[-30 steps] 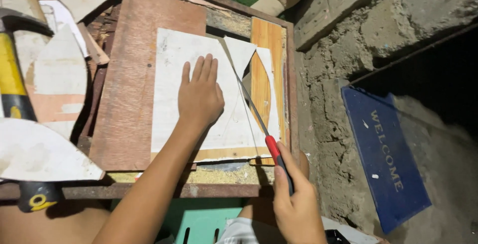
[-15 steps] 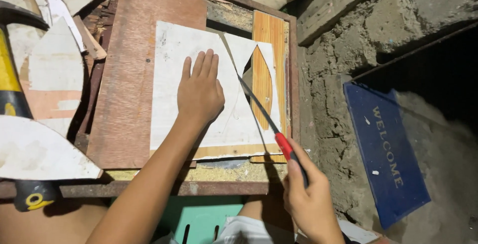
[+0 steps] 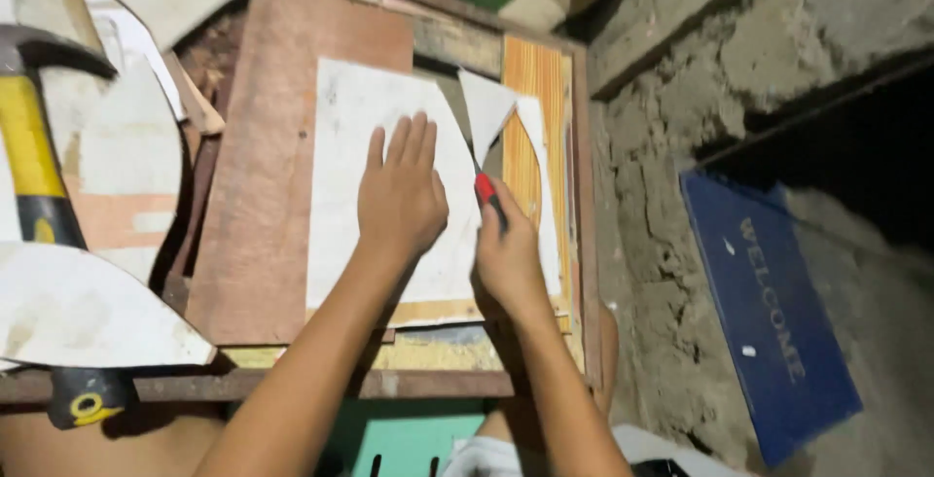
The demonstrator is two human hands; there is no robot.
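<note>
The white, flat sheet with a curved cut edge (image 3: 384, 205) lies across the middle of the wooden workbench (image 3: 292, 195), on a brown plywood board (image 3: 263, 176). The left hand (image 3: 401, 195) rests on it palm down, fingers straight and spread, pressing the sheet flat rather than gripping it. Just beside it, toward the bench's right edge, the right hand (image 3: 506, 258) is clenched around the red handle of a thin-bladed saw (image 3: 484, 188); the blade itself is mostly hidden by the hand and blurred, so it seems to run up along the cut line. A pointed white offcut (image 3: 484, 107) stands up from the sheet just above the red handle, and a narrower white strip (image 3: 540, 195) lies to its right over an orange-grained wooden board (image 3: 530, 83) along the bench's right edge.

At the bench's left edge lies a claw hammer with a yellow and black handle (image 3: 34, 185), among several curved white sheet scraps (image 3: 78, 312). To the right of the bench is a rough grey concrete wall (image 3: 671, 176), and a blue doormat (image 3: 769, 312) lies beyond it.
</note>
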